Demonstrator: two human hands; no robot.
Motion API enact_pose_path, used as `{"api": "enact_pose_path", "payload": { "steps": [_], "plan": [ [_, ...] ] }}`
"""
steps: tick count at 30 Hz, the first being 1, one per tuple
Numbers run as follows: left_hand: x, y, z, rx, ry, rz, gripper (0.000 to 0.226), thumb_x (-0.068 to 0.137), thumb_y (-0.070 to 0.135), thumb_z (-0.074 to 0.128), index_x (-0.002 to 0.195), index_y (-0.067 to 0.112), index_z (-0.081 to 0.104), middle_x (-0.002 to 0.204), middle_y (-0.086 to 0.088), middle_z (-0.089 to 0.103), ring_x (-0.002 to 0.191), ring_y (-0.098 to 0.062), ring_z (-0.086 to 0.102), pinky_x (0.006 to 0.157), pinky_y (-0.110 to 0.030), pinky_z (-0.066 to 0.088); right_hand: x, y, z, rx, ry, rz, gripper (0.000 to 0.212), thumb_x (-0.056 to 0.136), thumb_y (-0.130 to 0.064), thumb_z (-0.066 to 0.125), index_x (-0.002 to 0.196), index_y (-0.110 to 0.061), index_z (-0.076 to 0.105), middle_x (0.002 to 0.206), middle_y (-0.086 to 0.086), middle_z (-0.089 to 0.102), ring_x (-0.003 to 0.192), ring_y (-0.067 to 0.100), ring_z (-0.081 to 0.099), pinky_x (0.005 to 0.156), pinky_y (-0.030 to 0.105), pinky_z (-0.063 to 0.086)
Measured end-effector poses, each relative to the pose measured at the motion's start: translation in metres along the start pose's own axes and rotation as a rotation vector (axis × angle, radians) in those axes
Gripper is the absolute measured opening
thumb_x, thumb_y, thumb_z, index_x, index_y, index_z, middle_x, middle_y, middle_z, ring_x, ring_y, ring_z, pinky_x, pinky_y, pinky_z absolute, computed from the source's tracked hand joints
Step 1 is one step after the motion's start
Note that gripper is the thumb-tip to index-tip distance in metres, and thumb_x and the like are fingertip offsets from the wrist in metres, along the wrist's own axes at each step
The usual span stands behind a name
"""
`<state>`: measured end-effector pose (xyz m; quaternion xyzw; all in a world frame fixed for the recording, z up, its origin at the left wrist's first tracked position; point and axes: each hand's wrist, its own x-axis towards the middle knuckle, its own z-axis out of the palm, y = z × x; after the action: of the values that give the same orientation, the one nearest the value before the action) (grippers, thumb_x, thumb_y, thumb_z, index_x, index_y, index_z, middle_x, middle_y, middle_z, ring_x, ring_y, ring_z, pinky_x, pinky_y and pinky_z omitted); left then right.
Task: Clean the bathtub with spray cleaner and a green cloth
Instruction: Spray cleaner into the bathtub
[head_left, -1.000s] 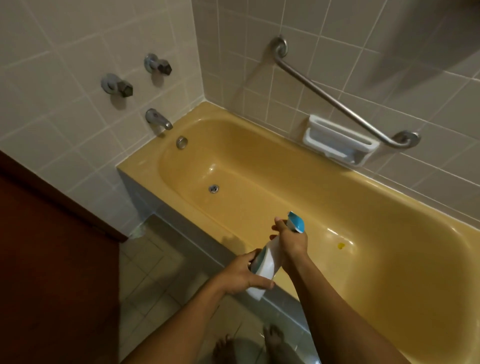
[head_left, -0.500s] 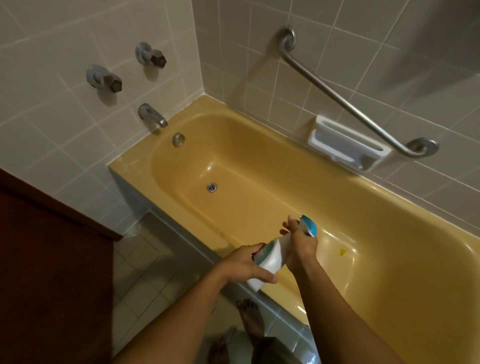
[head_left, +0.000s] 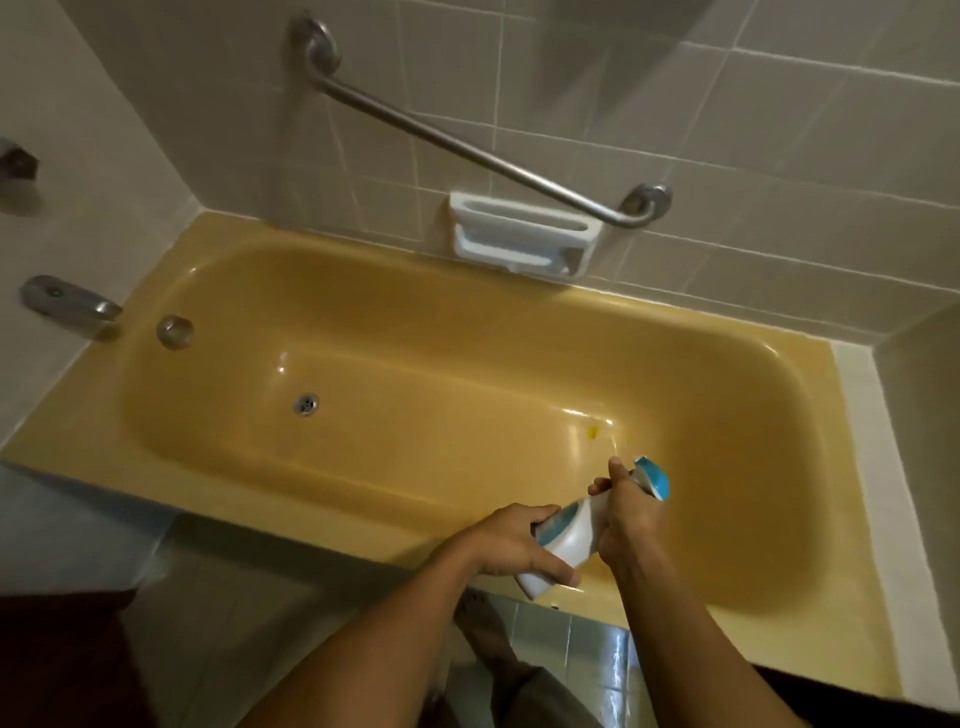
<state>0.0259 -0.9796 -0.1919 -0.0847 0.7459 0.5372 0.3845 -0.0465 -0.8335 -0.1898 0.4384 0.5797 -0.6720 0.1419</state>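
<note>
Spray bottle (head_left: 570, 538) looks light, stiff, slick plastic; your left hand (head_left: 511, 540) clasps its body with curled fingers, your right hand (head_left: 631, 525) wraps the neck under the trigger

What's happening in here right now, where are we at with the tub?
A person stands at the yellow bathtub and holds a white and teal spray bottle in both hands over its near edge. The left hand grips the bottle's body and the right hand wraps its neck just below the teal head. No spray or foam shows on the tub, and no green cloth is in view. A small yellow spot sits on the tub floor.
</note>
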Motion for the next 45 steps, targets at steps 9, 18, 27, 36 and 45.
{"api": "enact_pose_path", "payload": {
  "steps": [9,18,27,36,45],
  "plan": [
    [0.019,0.010,0.043,0.017,-0.074,0.033,0.086,0.073,0.036,0.091,0.148,0.030,0.049,0.131,0.006,0.061,0.110,-0.014,0.060,0.091,-0.029,0.053,0.017,0.001,-0.053,0.079,0.037,0.002,0.017,0.096,-0.026,0.069,0.094,-0.012,0.060,0.076,0.006,0.064,0.063,0.018,0.057,0.068,0.036,0.051],
    [0.008,-0.003,0.074,-0.004,-0.100,0.030,0.079,0.074,0.038,0.090,0.144,0.030,0.054,0.128,0.007,0.064,0.110,-0.014,0.062,0.090,-0.028,0.054,0.014,0.022,-0.084,0.161,0.018,0.042,0.017,0.096,-0.020,0.071,0.104,-0.011,0.060,0.081,0.004,0.061,0.068,0.017,0.060,0.069,0.037,0.052],
    [0.009,-0.001,0.086,0.065,-0.127,0.044,0.079,0.076,0.034,0.089,0.146,0.028,0.055,0.128,0.006,0.062,0.106,-0.008,0.060,0.083,-0.021,0.050,0.009,0.034,-0.106,0.256,0.112,0.038,0.015,0.095,-0.022,0.072,0.096,-0.014,0.060,0.075,0.003,0.062,0.063,0.016,0.057,0.069,0.038,0.051],
    [0.016,0.009,0.096,0.086,-0.163,0.040,0.080,0.073,0.035,0.091,0.144,0.028,0.056,0.124,0.007,0.064,0.105,-0.009,0.061,0.085,-0.024,0.052,0.018,0.028,-0.124,0.237,0.109,0.062,0.014,0.096,-0.023,0.070,0.099,-0.012,0.061,0.073,0.002,0.064,0.064,0.017,0.060,0.072,0.038,0.052],
    [0.024,0.015,0.082,0.060,-0.151,0.054,0.078,0.073,0.030,0.092,0.142,0.032,0.056,0.127,0.010,0.066,0.106,-0.004,0.062,0.079,-0.015,0.052,0.029,0.018,-0.110,0.182,0.096,0.090,0.028,0.095,-0.033,0.071,0.081,-0.014,0.056,0.067,0.003,0.059,0.061,0.021,0.053,0.075,0.041,0.051]
  ]
}}
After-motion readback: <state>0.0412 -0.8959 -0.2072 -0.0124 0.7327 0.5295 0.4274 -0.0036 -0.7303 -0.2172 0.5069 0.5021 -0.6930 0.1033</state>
